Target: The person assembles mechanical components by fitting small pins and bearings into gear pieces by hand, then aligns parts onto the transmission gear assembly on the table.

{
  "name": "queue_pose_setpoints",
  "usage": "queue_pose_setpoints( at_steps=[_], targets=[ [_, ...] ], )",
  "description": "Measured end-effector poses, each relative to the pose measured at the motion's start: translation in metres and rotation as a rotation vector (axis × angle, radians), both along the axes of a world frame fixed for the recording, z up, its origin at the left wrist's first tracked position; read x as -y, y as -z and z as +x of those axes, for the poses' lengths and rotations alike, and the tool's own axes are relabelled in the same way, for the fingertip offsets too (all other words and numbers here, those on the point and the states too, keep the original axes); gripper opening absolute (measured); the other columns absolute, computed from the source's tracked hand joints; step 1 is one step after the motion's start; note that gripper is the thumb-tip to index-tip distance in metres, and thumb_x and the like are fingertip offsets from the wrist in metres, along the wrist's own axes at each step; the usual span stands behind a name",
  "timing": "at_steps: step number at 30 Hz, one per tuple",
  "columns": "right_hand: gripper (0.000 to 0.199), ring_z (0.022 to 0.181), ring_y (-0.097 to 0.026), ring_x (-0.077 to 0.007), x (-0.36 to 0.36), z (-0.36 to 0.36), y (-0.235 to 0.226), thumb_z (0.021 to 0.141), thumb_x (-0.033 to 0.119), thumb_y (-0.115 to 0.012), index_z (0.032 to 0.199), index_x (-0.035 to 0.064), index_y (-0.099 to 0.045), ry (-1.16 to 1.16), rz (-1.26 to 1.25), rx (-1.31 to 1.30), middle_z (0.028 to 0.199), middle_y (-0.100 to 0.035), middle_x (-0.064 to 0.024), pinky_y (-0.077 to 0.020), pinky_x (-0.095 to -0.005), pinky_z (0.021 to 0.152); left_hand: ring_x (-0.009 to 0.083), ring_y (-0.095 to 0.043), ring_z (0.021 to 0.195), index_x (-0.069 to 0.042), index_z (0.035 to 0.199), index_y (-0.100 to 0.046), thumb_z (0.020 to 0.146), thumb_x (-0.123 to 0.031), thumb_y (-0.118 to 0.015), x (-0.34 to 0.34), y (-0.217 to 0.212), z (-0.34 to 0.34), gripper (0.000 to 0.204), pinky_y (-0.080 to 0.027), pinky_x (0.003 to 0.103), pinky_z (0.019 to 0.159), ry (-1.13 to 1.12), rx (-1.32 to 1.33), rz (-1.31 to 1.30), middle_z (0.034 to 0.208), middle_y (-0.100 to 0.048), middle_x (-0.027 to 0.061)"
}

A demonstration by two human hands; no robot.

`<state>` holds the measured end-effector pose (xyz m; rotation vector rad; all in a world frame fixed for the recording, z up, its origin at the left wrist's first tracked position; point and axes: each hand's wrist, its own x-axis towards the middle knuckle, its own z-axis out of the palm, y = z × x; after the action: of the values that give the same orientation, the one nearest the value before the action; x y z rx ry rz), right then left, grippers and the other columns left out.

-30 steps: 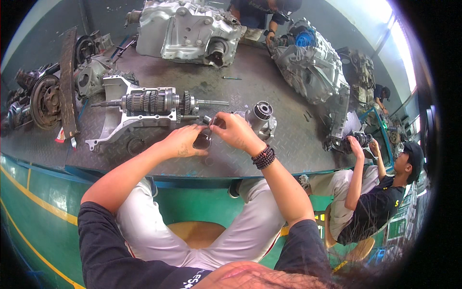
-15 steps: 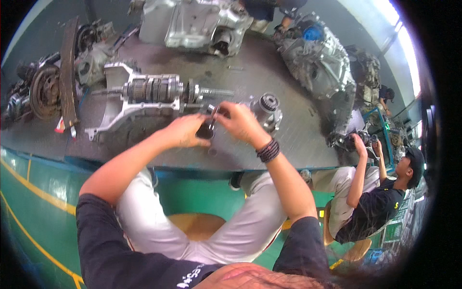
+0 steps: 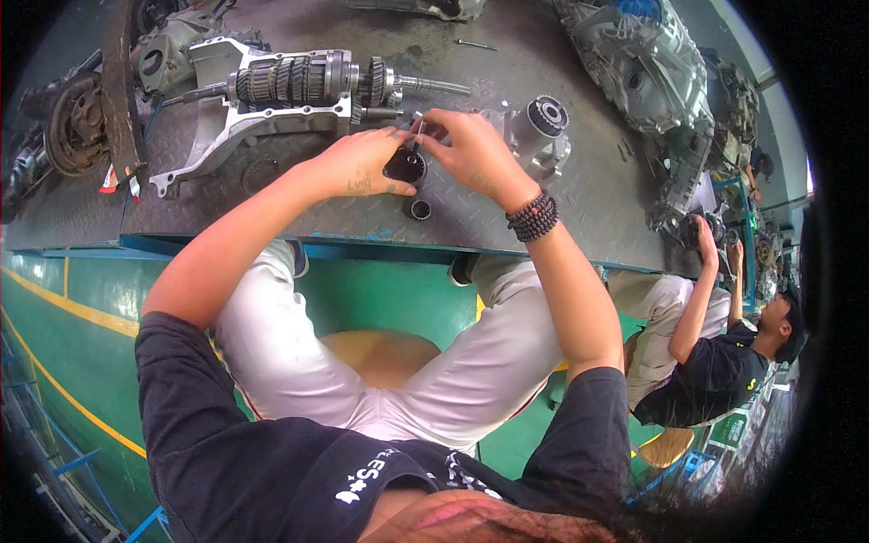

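My left hand (image 3: 364, 165) curls its thumb and fingers round a dark hollow metal ring (image 3: 412, 176) on the bench. Between the fingertips of my right hand (image 3: 472, 156) is a small shiny metal piece (image 3: 416, 138), over the ring's opening; its exact kind is hidden. A small metal bushing (image 3: 418, 210) stands just in front of the ring. Behind my left hand lies an open gearbox housing half (image 3: 231, 127) with a gear shaft (image 3: 294, 80) in it. Right of my right hand sits a metal housing with a toothed bearing (image 3: 548, 115) on top.
A large transmission case (image 3: 634, 77) fills the far right of the steel bench (image 3: 579, 213). At left stand a rusty beam (image 3: 119, 100) and a brake drum (image 3: 77, 127). A loose bolt (image 3: 475, 44) lies at the back. A co-worker (image 3: 706, 362) sits at right, hands on parts.
The whole view has tipped downward, so the bench things appear higher. My hands stay at the ring. The shiny piece in my right fingers shows less now than before.
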<state>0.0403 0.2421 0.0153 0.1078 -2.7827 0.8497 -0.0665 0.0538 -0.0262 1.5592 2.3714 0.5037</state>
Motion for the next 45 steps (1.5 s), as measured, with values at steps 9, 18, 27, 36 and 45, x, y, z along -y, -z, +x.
queue_pose_setpoints(
  at_steps=[9, 18, 27, 36, 45],
  targets=[
    [0.024, 0.093, -0.07, -0.0404, 0.0, -0.006, 0.003, 0.09, 0.023, -0.069, 0.106, 0.0055, -0.074, -0.009, 0.052, -0.015, 0.095, -0.074, -0.0204, -0.056, -0.0482, 0.081, 0.0384, -0.058, 0.126, 0.0, 0.138, -0.055, 0.084, -0.048, -0.08, -0.002, -0.003, -0.003, 0.077, -0.047, 0.046, 0.108, 0.016, 0.057, 0.038, 0.134, -0.061, 0.0226],
    [0.024, 0.096, -0.07, -0.0399, 0.004, -0.006, 0.004, 0.09, 0.025, -0.07, 0.105, 0.0056, -0.074, -0.016, 0.052, -0.03, 0.1, -0.074, -0.02, -0.0559, -0.0474, 0.082, 0.0318, -0.066, 0.118, 0.0, 0.135, -0.061, 0.085, -0.032, -0.082, 0.01, -0.017, -0.005, 0.062, -0.052, 0.042, 0.101, -0.1, 0.049, 0.172, 0.127, -0.067, 0.0187],
    [0.022, 0.093, -0.071, -0.0378, 0.006, 0.0, -0.003, 0.092, 0.022, -0.07, 0.105, 0.0053, -0.075, -0.06, 0.029, -0.01, 0.099, -0.074, -0.0177, -0.0562, -0.0453, 0.081, 0.0272, -0.071, 0.098, -0.001, 0.129, -0.064, 0.093, -0.011, -0.071, 0.014, -0.014, -0.006, 0.037, -0.056, 0.038, 0.091, -0.086, 0.132, 0.287, 0.11, -0.072, 0.0159],
    [0.02, 0.096, -0.07, -0.0377, 0.001, 0.001, 0.0, 0.092, 0.018, -0.066, 0.104, 0.0064, -0.076, -0.123, 0.02, -0.087, 0.1, -0.074, -0.0179, -0.0558, -0.0468, 0.084, 0.0251, -0.07, 0.091, -0.004, 0.129, -0.065, 0.092, -0.005, -0.069, 0.008, -0.022, 0.004, 0.037, -0.056, 0.038, 0.086, -0.095, 0.154, 0.374, 0.103, -0.072, 0.0151],
    [0.022, 0.089, -0.07, -0.038, 0.013, 0.012, -0.024, 0.091, 0.027, -0.07, 0.092, 0.0053, -0.074, 0.045, 0.252, 0.05, 0.089, -0.073, -0.0171, -0.0565, -0.0474, 0.077, 0.0289, -0.069, 0.113, 0.0, 0.135, -0.06, 0.094, -0.006, -0.067, 0.013, -0.004, -0.002, 0.041, -0.054, 0.04, 0.101, -0.075, 0.113, 0.31, 0.122, -0.069, 0.0178]
  ],
)
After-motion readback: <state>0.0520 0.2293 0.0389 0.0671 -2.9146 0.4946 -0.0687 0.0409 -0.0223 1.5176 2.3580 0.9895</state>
